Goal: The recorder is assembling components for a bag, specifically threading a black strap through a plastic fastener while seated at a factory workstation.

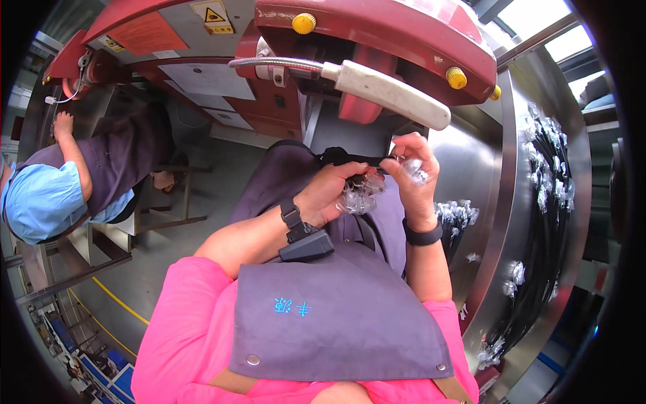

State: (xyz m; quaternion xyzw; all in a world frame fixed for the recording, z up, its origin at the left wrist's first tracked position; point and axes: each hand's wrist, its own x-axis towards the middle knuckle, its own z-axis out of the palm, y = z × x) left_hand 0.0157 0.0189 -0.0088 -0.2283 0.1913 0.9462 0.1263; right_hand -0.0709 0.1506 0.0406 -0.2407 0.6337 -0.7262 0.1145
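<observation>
Fingers (404, 151) of the right hand (417, 178) pinched a small clear crinkly plastic bag (415, 168) w/ the left hand (330, 195) clenched round a bunch of clear bagged black cables (360, 195), prob keeping them over the lap, off the steel table (471, 161).

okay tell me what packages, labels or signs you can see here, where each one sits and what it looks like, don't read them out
Warning sign: top of the red machine, yellow square with a black triangle.
Orange label: left of the sign, slanted rectangle.
Grey panels: below, on the machine front, pale rectangles.
Clear bags: small crinkled plastic, held between the left hand and right hand.
Bagged parts: along the steel table at right, clear over black.
</observation>
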